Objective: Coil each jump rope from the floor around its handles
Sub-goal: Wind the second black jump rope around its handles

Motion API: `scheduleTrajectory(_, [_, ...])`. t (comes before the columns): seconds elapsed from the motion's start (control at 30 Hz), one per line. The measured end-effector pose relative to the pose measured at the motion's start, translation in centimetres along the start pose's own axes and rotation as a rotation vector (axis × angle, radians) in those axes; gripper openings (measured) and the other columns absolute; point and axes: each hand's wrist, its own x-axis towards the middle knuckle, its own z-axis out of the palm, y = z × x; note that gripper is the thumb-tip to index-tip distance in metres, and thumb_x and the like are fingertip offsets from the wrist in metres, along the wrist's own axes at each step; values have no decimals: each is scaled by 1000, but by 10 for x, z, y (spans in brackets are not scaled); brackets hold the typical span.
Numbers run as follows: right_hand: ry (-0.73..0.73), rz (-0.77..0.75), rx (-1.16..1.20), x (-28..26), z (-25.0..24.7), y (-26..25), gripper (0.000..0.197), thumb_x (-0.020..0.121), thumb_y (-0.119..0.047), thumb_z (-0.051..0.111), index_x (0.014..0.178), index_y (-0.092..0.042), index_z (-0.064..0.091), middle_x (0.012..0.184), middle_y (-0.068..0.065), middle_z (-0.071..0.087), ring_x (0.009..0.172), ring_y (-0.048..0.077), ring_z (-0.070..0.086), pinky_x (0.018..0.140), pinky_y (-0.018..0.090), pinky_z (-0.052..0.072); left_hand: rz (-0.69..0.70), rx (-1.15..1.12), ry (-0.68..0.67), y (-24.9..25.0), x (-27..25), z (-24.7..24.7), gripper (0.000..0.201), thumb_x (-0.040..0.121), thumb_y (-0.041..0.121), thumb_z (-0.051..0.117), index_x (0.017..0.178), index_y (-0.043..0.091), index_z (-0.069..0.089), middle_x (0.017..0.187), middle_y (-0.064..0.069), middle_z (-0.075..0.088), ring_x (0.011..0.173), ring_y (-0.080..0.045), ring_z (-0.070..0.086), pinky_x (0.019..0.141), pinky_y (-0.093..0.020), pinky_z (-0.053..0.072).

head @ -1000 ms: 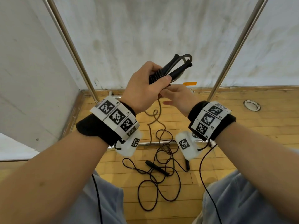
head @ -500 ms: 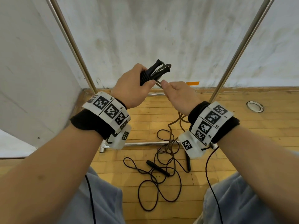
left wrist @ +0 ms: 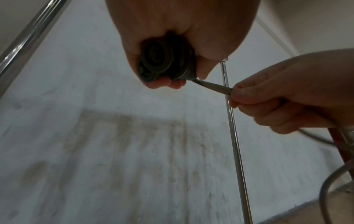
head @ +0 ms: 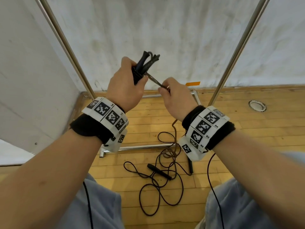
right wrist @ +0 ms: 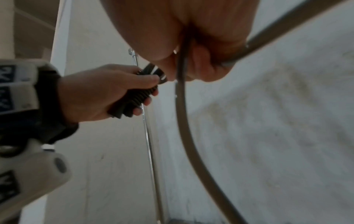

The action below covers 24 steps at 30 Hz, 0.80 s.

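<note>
The left hand [head: 125, 90] sits at centre frame in the head view, fingers wrapped fully around a pair of black handles [head: 145, 65] held together, their tips pointing up toward the wall. The left wrist view shows several turns of cord wound around the handles' butt ends [left wrist: 164, 60] inside the fist. The right hand [head: 177, 98], just right of the left and slightly lower, pinches the rope [head: 155, 80] between thumb and curled fingers; the short span between the two hands runs straight and taut. In the right wrist view the rope [right wrist: 184, 106] exits the bottom of the right fist and curves downward. Below the hands, the slack hangs down behind the right wrist to the wooden floor [head: 247, 129], where it lies in loose tangled loops [head: 165, 187] at lower centre. A second black handle [head: 159, 171] lies among those loops, with another partly hidden beneath the right wrist band [head: 206, 128]. Both wrists carry black bands with square printed markers. Two metal poles [head: 66, 43] slant up the left and right sides of the frame, against a white wall [head: 165, 30]. A round metal fitting [head: 257, 105] is set in the floor at right.
</note>
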Motion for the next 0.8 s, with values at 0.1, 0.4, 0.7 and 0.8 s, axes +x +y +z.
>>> scheduleTrajectory(0.1, [152, -66, -259, 9, -9, 11, 22, 98, -31, 43, 104, -17, 59, 84, -4, 56, 79, 16, 54, 65, 24, 37, 60, -103, 35, 14, -1, -8, 34, 88, 32, 63, 103, 27, 33, 84, 24, 49, 74, 8, 53, 60, -11, 39])
scheduleTrajectory(0.4, [-325, 187, 884, 10, 10, -7, 11, 92, -5, 54, 89, -9, 63, 86, 4, 67, 81, 13, 61, 85, 37, 51, 229, -174, -18, 53, -12, -17, 32, 85, 27, 63, 101, 23, 35, 79, 22, 51, 68, 12, 55, 56, -4, 39])
scheduleTrajectory(0.7, [-192, 131, 447, -13, 3, 2, 38, 101, -29, 34, 71, -17, 53, 52, -8, 40, 41, 5, 34, 50, 22, 32, -18, 13, 14, 4, 4, -34, 34, 90, 32, 61, 117, 18, 44, 96, 11, 53, 80, -14, 55, 69, -29, 43])
scheduleTrajectory(0.8, [-178, -17, 272, -17, -1, 2, 40, 97, -37, 44, 68, -10, 55, 52, -8, 36, 42, 4, 31, 44, 14, 29, -33, 167, -122, -7, 4, -27, 36, 92, 29, 58, 123, 16, 46, 106, 0, 59, 88, -21, 56, 73, -34, 44])
